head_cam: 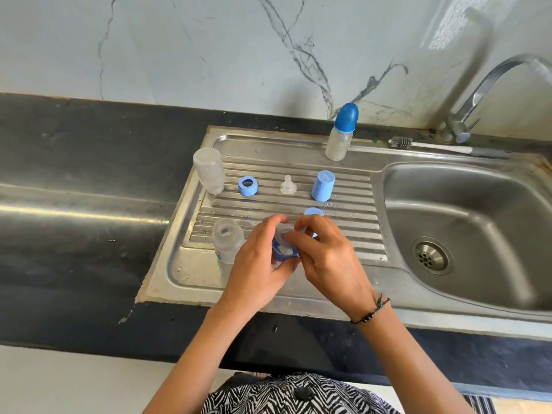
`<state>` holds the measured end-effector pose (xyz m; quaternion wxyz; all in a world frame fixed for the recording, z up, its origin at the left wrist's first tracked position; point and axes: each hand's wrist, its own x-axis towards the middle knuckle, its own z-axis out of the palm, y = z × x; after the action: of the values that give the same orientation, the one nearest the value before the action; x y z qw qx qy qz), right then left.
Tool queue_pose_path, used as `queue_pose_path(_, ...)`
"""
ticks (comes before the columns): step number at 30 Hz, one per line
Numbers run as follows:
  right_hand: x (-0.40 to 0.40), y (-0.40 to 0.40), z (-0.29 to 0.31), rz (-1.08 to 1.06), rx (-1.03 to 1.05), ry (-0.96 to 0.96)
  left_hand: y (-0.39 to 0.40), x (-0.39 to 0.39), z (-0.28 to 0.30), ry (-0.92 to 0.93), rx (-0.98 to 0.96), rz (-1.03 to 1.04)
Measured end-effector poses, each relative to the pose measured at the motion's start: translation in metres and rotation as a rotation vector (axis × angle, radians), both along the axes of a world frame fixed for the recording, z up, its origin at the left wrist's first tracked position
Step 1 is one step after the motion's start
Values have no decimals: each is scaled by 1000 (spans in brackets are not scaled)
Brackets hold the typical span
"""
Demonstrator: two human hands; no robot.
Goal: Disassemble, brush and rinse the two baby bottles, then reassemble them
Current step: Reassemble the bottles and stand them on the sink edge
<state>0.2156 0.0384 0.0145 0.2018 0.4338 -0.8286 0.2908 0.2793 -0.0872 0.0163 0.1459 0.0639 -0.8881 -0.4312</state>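
Over the ribbed drainboard [343, 201] my left hand [257, 264] grips a dark blue screw ring [282, 253]. My right hand [328, 258] pinches a clear teat [283, 234] sitting in that ring. An open clear bottle [226, 242] stands just left of my hands. Another clear bottle [209, 170] stands upside down at the drainboard's far left. Beside it in a row are a light blue ring [248, 185], a clear teat [287, 185] and a light blue cap [323, 185]. A second light blue cap [313, 212] peeks out behind my right hand.
An assembled small bottle with a dark blue cap [340, 132] stands at the drainboard's back edge. A bottle brush [430, 144] lies along the sink's back rim. The steel basin [466, 222] with its drain is on the right, under a curved tap [490, 88]. Dark countertop [74, 174] stretches left.
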Motion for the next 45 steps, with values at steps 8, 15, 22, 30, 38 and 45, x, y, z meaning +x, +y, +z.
queue_pose_path(8,-4,4,3,73,48,-124,-2,-7,-11,180,-47,42)
queue_pose_path(15,4,-4,6,0,-738,-1114,0,-18,-1,250,-22,61)
queue_pose_path(22,6,-8,6,8,-462,-1269,-4,-17,-3,218,48,152)
queue_pose_path(30,11,-16,4,-86,-269,-815,2,-16,11,96,571,206)
queue_pose_path(38,15,-22,-3,-113,-311,-351,4,-27,27,64,1036,315)
queue_pose_path(45,7,-9,8,78,-228,-280,-3,-27,30,-38,1083,191)
